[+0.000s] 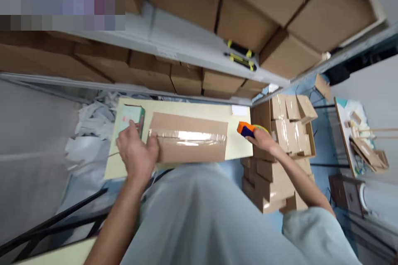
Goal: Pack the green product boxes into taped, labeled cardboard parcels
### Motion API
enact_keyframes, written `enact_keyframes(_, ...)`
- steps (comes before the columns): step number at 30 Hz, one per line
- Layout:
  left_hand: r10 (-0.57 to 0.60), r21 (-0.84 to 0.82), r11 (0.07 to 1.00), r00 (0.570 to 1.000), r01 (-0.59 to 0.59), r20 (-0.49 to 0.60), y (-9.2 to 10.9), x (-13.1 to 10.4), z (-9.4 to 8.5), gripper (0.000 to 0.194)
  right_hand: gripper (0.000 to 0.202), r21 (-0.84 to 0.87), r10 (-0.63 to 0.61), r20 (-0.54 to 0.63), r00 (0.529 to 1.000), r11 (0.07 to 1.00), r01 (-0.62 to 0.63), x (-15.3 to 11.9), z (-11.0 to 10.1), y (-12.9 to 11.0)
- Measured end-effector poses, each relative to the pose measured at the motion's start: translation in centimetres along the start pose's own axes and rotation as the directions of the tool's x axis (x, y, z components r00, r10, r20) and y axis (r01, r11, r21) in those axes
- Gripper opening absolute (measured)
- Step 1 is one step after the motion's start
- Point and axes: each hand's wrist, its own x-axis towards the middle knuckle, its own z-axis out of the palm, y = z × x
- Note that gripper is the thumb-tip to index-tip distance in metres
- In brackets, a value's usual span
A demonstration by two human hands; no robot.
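Now, left hand (137, 153): flat on box's (189, 138) left end, pinning it to the bench (236, 147).
Right hand (264, 140): closed round tape gun (246, 129), off the bench's right edge, strip laid.

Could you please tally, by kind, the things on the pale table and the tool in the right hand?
Taped cardboard box under the left hand: 1
Green box: 1
Tape dispenser in the right hand: 1
Total: 3
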Motion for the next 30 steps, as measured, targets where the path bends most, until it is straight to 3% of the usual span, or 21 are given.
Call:
enact_keyframes(3,0.262,-0.197,0.948,0.965,-0.251,0.031,4.8,-0.2,0.7,0.055,0.051,0.057,-0.02,-0.138,0.99,0.998,0.028,-0.9,-3.1,-1.5)
enact_keyframes(6,0.487,-0.386,0.827,0.864,-0.409,0.129,10.6,-0.3,2.0,0.046,0.042,0.102,-0.167,-0.221,0.961,0.976,0.193,-0.8,-6.8,-4.4)
enact_keyframes(9,0.579,-0.458,0.754,0.806,-0.471,0.122,14.9,1.1,3.3,0.048,0.034,0.059,-0.365,-0.352,0.862,0.91,0.41,0.3,-11.0,-8.4)
enact_keyframes(11,0.59,-0.455,0.735,0.805,-0.503,0.065,16.4,3.1,4.0,0.052,0.033,-0.001,-0.443,-0.43,0.787,0.872,0.49,1.6,-13.8,-11.4)
enact_keyframes(13,0.575,-0.419,0.742,0.818,-0.523,-0.002,17.1,6.0,4.6,0.055,0.032,-0.073,-0.483,-0.474,0.736,0.855,0.514,3.1,-16.6,-14.4)
enact_keyframes(15,0.554,-0.356,0.772,0.832,-0.527,-0.03,17.6,9.3,4.8,0.06,0.032,-0.145,-0.489,-0.485,0.725,0.863,0.485,4.7,-19.2,-17.2)
enact_keyframes(18,0.531,-0.216,0.834,0.845,-0.508,0.065,18.3,14.2,4.5,0.068,0.033,-0.198,-0.452,-0.482,0.751,0.891,0.409,6.9,-22.4,-20.8)
enact_keyframes(21,0.516,-0.115,0.857,0.834,-0.502,0.195,18.5,17.1,3.6,0.07,0.031,-0.208,-0.422,-0.476,0.772,0.906,0.368,8.7,-24.3,-23.2)
enact_keyframes(24,0.53,-0.098,0.847,0.817,-0.522,0.229,17.4,17.3,3.3,0.068,0.031,-0.205,-0.393,-0.461,0.796,0.919,0.336,10.0,-24.9,-24.5)
enact_keyframes(30,0.536,-0.128,0.844,0.816,-0.52,0.216,14.5,13.6,5.0,0.063,0.035,-0.16,-0.353,-0.49,0.797,0.935,0.316,12.0,-25.0,-25.7)
